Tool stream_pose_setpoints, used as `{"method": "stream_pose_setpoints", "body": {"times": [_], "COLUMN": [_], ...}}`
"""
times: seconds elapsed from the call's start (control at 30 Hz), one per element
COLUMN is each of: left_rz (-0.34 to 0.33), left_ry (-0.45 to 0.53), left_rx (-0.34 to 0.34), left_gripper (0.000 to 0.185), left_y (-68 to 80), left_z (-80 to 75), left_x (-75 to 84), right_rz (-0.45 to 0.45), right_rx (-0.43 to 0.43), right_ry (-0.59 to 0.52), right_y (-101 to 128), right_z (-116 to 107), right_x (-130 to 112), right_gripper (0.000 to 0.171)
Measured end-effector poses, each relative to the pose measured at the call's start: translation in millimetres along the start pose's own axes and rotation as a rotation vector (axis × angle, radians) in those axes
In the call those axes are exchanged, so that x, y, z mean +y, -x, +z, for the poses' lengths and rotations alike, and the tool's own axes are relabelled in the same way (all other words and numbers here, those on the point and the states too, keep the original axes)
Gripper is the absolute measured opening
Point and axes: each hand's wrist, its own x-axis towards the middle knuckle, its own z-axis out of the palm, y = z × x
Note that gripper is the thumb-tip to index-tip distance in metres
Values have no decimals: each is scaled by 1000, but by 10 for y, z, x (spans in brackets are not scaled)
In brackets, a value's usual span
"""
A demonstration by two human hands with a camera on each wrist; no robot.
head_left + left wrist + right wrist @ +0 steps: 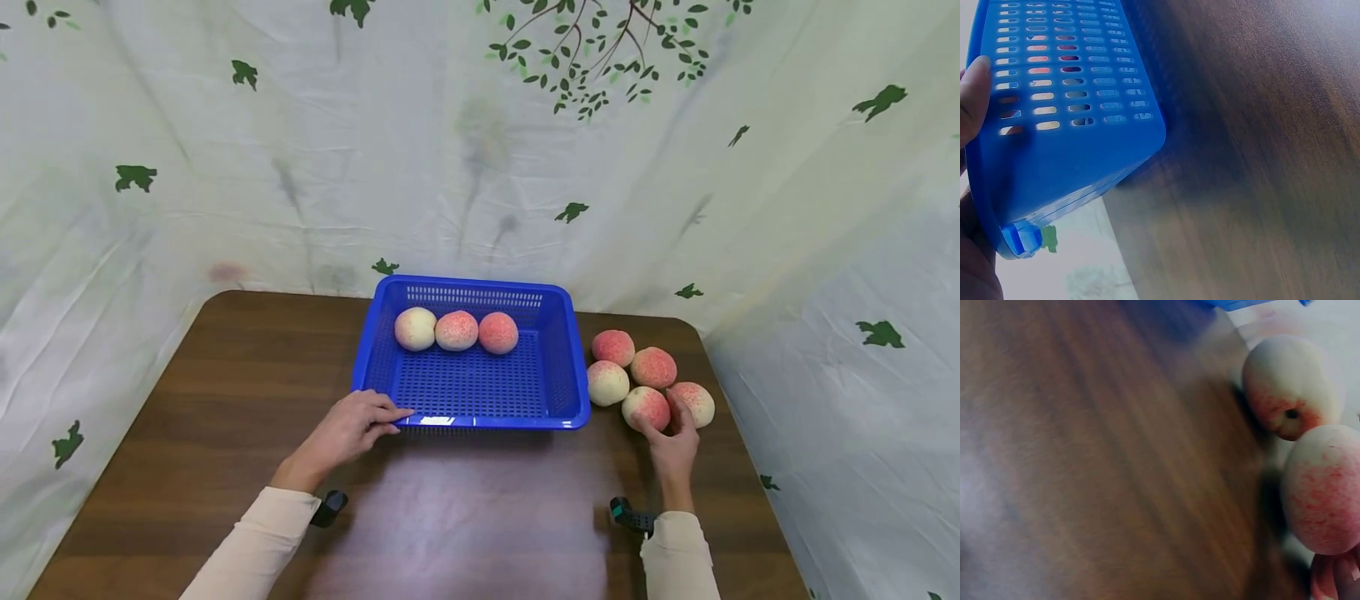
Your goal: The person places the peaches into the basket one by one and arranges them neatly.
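Note:
A blue plastic basket (480,422) with slotted walls stands on the table, holding a pale peach (415,328) and two redder peaches in a row along its back. My left hand (358,423) pinches the front rim near its left corner; the left wrist view shows the thumb (974,94) against the outer wall. To the right of the basket, my right hand (672,450) has thumb and fingers around a red-and-cream peach (647,408), which appears still among the others. This peach (1325,494) also shows in the right wrist view, with fingertips partly visible below it.
Close around the gripped peach lie a pale peach (608,383), two red peaches (613,347) behind, and another peach (692,404) at the right, near the edge of the brown wooden table (225,400). A leaf-patterned white curtain (420,150) hangs behind and beside the table.

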Motion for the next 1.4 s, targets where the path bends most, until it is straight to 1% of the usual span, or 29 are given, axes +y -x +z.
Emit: {"method": "stream_pose_setpoints", "body": {"times": [0.13, 0.3, 0.4, 0.53, 0.7, 0.93, 1.1, 1.27, 1.4], "left_rz": [11, -2, -11, -5, 5, -12, -5, 6, 19], "left_ry": [7, 12, 12, 6, 5, 9, 8, 7, 3], "left_rx": [10, 9, -1, 4, 4, 0, 0, 24, 33], "left_gripper": [30, 28, 29, 30, 30, 29, 29, 29, 29], "left_y": [1, 4, 2, 2, -6, -5, -9, -2, 2], "left_z": [2, -3, -5, -7, 2, 6, 10, 10, 1], "left_x": [4, 9, 8, 6, 9, 27, 24, 8, 0], "right_rz": [20, -8, -16, -18, -24, 16, 39, 49, 82], "right_rx": [-17, -21, -10, 6, 54, 67, 81, 93, 106], "right_ry": [40, 54, 44, 28, 21, 26, 25, 5, -12], "right_y": [35, 31, 22, 23, 37, 45, 61, 81, 98], "right_z": [28, 75, 101, 131, 131, 98, 81, 75, 67], "right_x": [51, 106, 127, 138, 147, 158, 163, 153, 115], "right_gripper": [73, 75, 75, 74, 72, 72, 71, 69, 68]}}
